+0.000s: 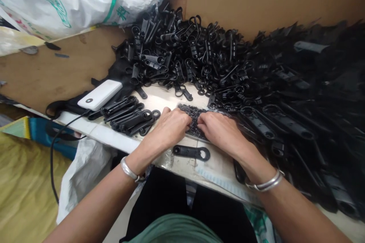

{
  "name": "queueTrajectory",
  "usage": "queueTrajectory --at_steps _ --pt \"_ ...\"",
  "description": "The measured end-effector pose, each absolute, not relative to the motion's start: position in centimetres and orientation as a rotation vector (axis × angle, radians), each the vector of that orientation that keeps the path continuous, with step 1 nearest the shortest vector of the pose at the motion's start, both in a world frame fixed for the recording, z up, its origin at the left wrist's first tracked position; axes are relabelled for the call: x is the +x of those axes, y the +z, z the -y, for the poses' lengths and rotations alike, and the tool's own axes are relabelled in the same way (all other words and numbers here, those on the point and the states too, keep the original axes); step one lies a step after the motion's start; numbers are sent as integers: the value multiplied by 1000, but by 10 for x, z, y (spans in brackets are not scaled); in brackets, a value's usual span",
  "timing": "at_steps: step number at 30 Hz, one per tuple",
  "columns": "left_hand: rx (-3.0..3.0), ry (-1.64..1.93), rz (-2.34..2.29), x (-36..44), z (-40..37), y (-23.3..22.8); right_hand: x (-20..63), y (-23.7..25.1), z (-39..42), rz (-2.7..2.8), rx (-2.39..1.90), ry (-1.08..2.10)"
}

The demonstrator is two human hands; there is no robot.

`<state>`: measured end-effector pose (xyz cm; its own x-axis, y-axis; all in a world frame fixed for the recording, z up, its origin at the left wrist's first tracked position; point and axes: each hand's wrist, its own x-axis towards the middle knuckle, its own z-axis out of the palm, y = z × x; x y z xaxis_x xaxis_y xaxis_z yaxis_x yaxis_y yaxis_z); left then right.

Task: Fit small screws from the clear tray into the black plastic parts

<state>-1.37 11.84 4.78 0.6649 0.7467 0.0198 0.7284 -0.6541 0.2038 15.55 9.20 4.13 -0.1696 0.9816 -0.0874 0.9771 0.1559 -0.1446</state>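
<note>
A shallow clear-edged tray (196,135) full of tiny black pieces (193,113) rests on the table before me. My left hand (175,125) is at its left side, fingers curled down and pressed together at the pieces. From the right, my right hand (218,129) reaches over the other end of the tray, its fingers pinched together too. Whatever either set of fingertips holds is hidden. One black plastic part (191,152), long with a ring at one end, lies flat just in front of the tray.
A row of similar black parts (129,115) lies left of my hands. Behind it sits a white power bank (99,94) with a black cable (53,159). A large heap of black parts (194,49) rises against cardboard (273,0), and another pile (308,121) crowds the right side.
</note>
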Motion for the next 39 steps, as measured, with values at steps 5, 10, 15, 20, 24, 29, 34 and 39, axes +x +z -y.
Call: queueTrajectory --at_steps 5,10,15,20,24,29,34,39 --pt "2683 291 -1227 -17 -117 47 167 49 -89 2264 -1901 398" --pt "2560 656 -1034 -9 -114 50 177 60 -87 2094 -1641 875" --pt "2375 817 -1005 0 -106 55 180 62 -82 1688 -1418 1311" --pt "2329 908 -1096 4 -99 53 181 60 -77 1620 -1506 1277" --pt "2241 901 -1115 0 -96 48 188 64 -68 1794 -1656 1007" --pt "2217 949 -1073 1 -94 46 182 66 -57 1468 -1560 1266" --pt "2279 999 -1107 9 -95 53 175 59 -59 1226 -1392 1409" --pt "2298 891 -989 5 -100 59 176 55 -64 1100 -1274 1543"
